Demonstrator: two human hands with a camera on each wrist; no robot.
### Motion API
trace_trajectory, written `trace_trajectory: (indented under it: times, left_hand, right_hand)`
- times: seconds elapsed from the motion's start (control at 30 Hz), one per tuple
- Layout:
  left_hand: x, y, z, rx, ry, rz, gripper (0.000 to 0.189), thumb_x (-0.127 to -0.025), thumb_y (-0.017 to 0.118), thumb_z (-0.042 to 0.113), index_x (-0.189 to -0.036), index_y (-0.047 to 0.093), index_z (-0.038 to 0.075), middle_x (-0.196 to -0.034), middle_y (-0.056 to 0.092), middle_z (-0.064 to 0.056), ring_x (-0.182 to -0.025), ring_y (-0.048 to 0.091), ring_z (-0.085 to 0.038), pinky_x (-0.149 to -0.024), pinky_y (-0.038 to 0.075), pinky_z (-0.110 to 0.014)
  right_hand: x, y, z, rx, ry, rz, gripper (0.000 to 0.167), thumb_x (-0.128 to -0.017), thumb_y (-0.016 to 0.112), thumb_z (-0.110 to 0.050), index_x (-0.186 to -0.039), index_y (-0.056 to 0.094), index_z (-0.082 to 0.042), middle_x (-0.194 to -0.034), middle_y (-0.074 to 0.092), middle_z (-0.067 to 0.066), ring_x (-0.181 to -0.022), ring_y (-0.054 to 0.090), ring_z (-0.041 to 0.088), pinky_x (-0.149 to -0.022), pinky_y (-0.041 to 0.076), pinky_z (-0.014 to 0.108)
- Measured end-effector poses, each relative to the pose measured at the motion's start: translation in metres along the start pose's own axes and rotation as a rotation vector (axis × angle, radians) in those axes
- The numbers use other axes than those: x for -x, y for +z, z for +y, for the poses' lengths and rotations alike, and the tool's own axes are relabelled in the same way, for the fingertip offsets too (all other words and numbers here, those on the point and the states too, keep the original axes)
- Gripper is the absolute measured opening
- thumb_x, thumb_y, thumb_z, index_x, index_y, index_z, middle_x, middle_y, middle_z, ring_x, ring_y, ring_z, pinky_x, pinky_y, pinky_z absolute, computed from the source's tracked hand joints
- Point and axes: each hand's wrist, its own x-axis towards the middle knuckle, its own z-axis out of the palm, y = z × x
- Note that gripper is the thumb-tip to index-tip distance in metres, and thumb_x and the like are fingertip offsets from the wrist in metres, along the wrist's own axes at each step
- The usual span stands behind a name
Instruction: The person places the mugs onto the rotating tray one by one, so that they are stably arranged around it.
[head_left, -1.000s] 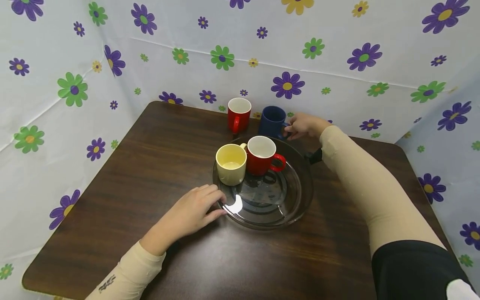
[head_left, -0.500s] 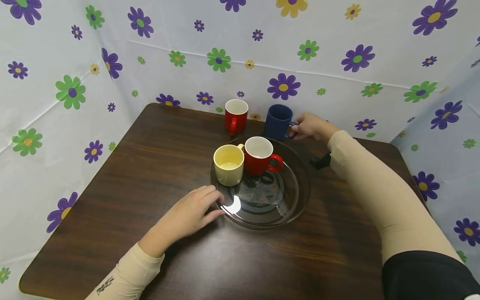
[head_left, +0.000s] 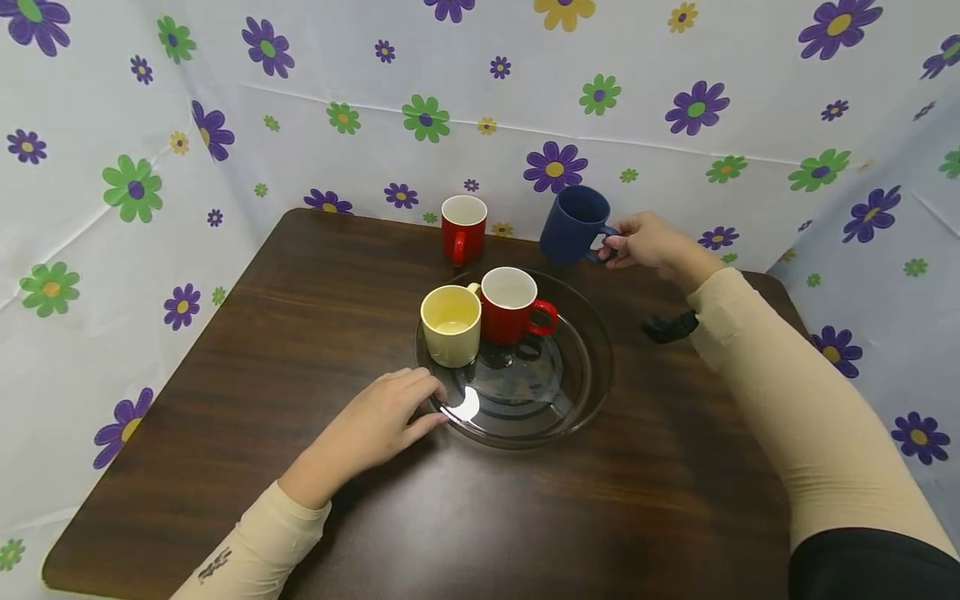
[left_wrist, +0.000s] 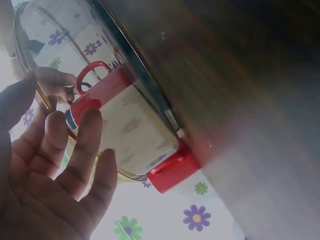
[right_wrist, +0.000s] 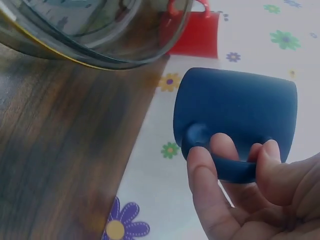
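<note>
My right hand (head_left: 645, 242) pinches the handle of a dark blue mug (head_left: 570, 229) between thumb and fingers. The mug tilts slightly behind the right back of a smoky see-through glass dish (head_left: 592, 392). In the right wrist view the blue mug (right_wrist: 235, 110) shows side-on, with fingers through its handle. At the dish's near left rim my left hand (head_left: 382, 412) holds on, thumb and fingertips at the edge. Inside the dish, at its left back, stand a yellow mug (head_left: 453, 346) and a red mug (head_left: 501, 321), side by side and upright.
Another red mug (head_left: 461, 232), white inside, stands behind the dish near the far edge of the dark wooden table (head_left: 300, 308). A white flowered cloth (head_left: 300, 133) hangs around the table's back and sides.
My right hand has moved the blue mug up and to the right, away from the dish, tilting it. My left hand stays at the dish's rim. The view has shifted slightly.
</note>
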Motion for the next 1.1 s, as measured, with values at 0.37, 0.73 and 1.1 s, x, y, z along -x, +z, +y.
trace_trajectory:
  times: [0.37, 0.73, 1.1]
  left_hand:
    - [0.002, -0.001, 0.006, -0.014, 0.015, 0.003, 0.02, -0.089, 0.081, 0.02, -0.101, 0.066, 0.014, -0.092, 0.066, 0.003, -0.082, 0.058, -0.009, -0.079, 0.052, -0.034]
    - [0.004, -0.005, 0.004, -0.019, 0.06, -0.028, 0.027, -0.09, 0.08, 0.021, -0.113, 0.069, 0.012, -0.096, 0.064, 0.004, -0.086, 0.062, -0.008, -0.082, 0.053, -0.036]
    - [0.0, -0.032, -0.008, -0.076, 0.018, -0.027, 0.023, -0.089, 0.081, 0.019, -0.108, 0.071, 0.012, -0.092, 0.068, 0.005, -0.085, 0.064, -0.01, -0.082, 0.053, -0.04]
  right_hand:
    - [0.022, -0.007, 0.016, -0.027, -0.018, 0.029, 0.022, -0.108, 0.044, -0.005, -0.107, 0.056, 0.014, -0.092, 0.068, 0.014, -0.08, 0.07, 0.018, -0.073, 0.059, 0.026]
    - [0.037, -0.012, 0.022, -0.008, 0.012, 0.057, 0.025, -0.108, 0.045, -0.011, -0.112, 0.054, 0.012, -0.1, 0.067, 0.016, -0.088, 0.07, 0.02, -0.077, 0.059, 0.026]
    - [0.044, -0.009, 0.023, -0.066, -0.022, 0.045, 0.026, -0.108, 0.045, -0.011, -0.115, 0.054, 0.013, -0.1, 0.068, 0.013, -0.084, 0.07, 0.014, -0.078, 0.059, 0.025]
